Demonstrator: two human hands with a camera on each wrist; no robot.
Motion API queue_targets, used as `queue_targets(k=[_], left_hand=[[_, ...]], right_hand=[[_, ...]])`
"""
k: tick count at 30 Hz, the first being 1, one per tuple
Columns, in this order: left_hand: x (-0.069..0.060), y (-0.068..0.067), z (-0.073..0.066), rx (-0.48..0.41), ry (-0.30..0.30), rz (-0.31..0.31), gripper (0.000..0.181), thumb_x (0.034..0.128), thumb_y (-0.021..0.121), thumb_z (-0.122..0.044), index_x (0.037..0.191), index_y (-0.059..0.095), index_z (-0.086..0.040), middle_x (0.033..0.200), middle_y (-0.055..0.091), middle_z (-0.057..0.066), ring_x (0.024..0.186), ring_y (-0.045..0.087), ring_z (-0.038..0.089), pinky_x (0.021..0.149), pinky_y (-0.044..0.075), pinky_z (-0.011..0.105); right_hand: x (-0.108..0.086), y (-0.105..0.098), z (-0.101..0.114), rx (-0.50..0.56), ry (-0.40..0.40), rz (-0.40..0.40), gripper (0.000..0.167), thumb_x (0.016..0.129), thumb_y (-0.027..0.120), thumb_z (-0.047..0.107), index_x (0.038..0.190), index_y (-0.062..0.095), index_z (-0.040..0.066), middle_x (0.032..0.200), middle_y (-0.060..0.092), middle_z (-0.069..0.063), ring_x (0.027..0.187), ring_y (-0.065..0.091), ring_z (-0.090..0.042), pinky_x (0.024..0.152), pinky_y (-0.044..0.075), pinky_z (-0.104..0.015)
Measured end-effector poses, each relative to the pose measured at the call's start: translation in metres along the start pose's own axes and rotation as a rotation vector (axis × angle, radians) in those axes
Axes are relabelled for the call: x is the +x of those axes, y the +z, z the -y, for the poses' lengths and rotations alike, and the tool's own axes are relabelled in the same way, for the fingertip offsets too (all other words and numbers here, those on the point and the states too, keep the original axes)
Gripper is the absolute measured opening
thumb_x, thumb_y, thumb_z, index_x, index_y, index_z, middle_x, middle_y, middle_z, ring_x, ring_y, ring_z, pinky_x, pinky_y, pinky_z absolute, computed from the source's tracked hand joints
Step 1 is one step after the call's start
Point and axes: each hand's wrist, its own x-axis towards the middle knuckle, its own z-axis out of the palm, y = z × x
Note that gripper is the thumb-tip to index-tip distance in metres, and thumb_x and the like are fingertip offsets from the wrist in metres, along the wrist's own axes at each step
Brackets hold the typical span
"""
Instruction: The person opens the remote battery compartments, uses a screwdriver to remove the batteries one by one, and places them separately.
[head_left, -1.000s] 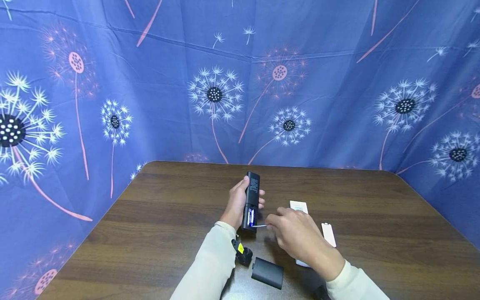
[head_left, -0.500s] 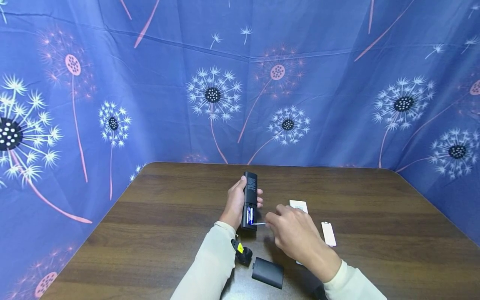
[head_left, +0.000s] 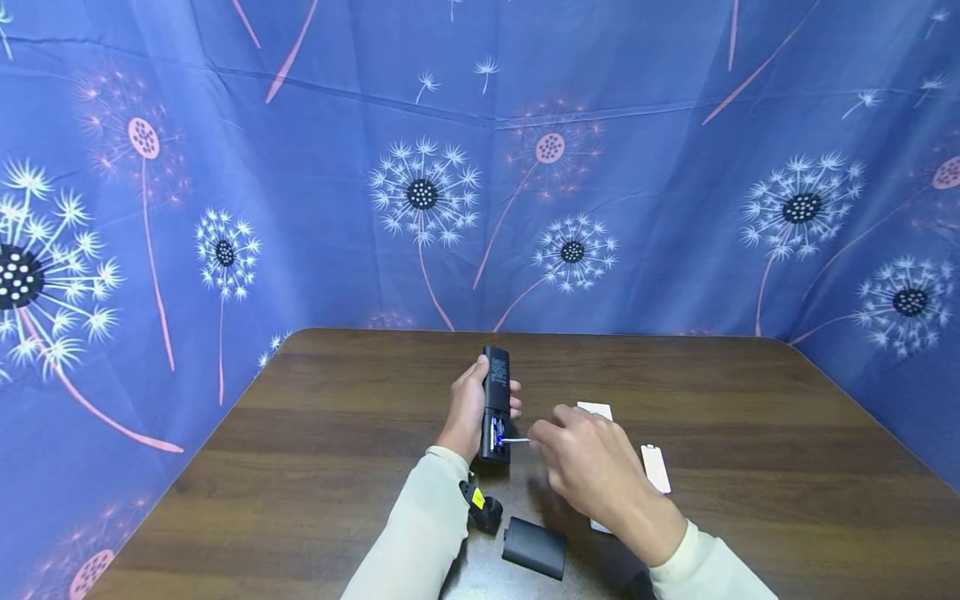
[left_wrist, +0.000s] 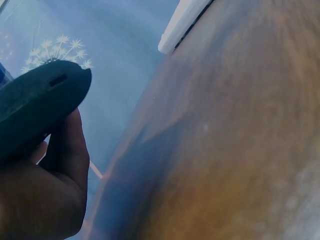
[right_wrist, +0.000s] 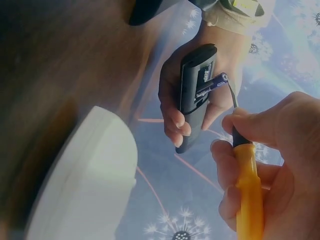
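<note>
My left hand point(head_left: 465, 410) grips a black remote control point(head_left: 497, 377), its back facing up and its battery compartment uncovered. Inside, a blue battery point(right_wrist: 218, 81) tilts up with one end out of the compartment, as the right wrist view shows. My right hand point(head_left: 588, 467) holds a screwdriver point(right_wrist: 248, 195) with a yellow handle and black collar. The thin metal tip is at the raised end of the battery. In the left wrist view the dark end of the remote shows above my fingers, and the compartment is out of sight.
A black battery cover point(head_left: 534, 547) lies on the wooden table point(head_left: 315, 467) nearer to me. A white remote point(head_left: 595, 409) lies partly hidden under my right hand, with a white cover point(head_left: 656, 469) to its right. A blue patterned cloth point(head_left: 480, 167) hangs behind.
The screwdriver tip has moved up from the lower end of the compartment, and a battery there now stands raised at one end. Both hands stay nearly in place while the head view shifts slightly.
</note>
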Motion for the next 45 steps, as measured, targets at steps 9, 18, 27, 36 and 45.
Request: queue_targets(k=[9, 18, 27, 36, 45], left_hand=[[-0.002, -0.002, 0.002, -0.020, -0.017, -0.023, 0.047, 0.1097, 0.033, -0.039, 0.143, 0.042, -0.007, 0.095, 0.068, 0.019, 0.063, 0.065, 0.022, 0.056, 0.056, 0.033], [0.001, -0.001, 0.004, -0.021, -0.009, -0.018, 0.048, 0.1082, 0.038, -0.042, 0.138, 0.046, -0.005, 0.090, 0.068, 0.014, 0.063, 0.065, 0.019, 0.055, 0.056, 0.031], [0.001, -0.002, 0.006, -0.030, -0.065, -0.027, 0.057, 0.1089, 0.032, -0.044, 0.144, 0.039, 0.000, 0.107, 0.065, 0.022, 0.069, 0.065, 0.018, 0.060, 0.056, 0.029], [0.000, 0.000, 0.005, -0.024, -0.091, -0.031, 0.068, 0.1080, 0.029, -0.047, 0.140, 0.043, 0.011, 0.112, 0.064, 0.024, 0.074, 0.065, 0.019, 0.063, 0.057, 0.030], [0.000, 0.000, 0.004, -0.039, -0.113, -0.059, 0.071, 0.1090, 0.024, -0.046, 0.137, 0.043, 0.015, 0.116, 0.063, 0.027, 0.075, 0.067, 0.020, 0.064, 0.058, 0.030]], right_hand=[[0.000, 0.000, 0.001, 0.004, 0.002, 0.023, 0.009, 0.083, 0.080, 0.015, 0.082, 0.073, 0.021, 0.066, 0.045, 0.008, 0.056, 0.051, -0.012, 0.043, 0.039, -0.028], [-0.002, -0.002, -0.003, -0.025, 0.037, 0.041, 0.012, 0.081, 0.081, 0.017, 0.078, 0.070, 0.021, 0.064, 0.042, 0.010, 0.055, 0.050, -0.011, 0.042, 0.035, -0.028], [-0.002, -0.006, -0.006, -0.028, 0.073, 0.098, 0.009, 0.083, 0.079, 0.018, 0.081, 0.072, 0.023, 0.065, 0.044, 0.012, 0.054, 0.048, -0.008, 0.042, 0.033, -0.027], [-0.001, -0.010, -0.008, -0.012, 0.120, 0.085, 0.009, 0.083, 0.079, 0.019, 0.081, 0.072, 0.025, 0.065, 0.047, 0.011, 0.056, 0.055, -0.013, 0.042, 0.037, -0.032], [0.001, -0.012, -0.010, -0.001, 0.141, 0.092, 0.009, 0.083, 0.078, 0.018, 0.082, 0.072, 0.025, 0.066, 0.051, 0.012, 0.055, 0.056, -0.014, 0.042, 0.038, -0.032]])
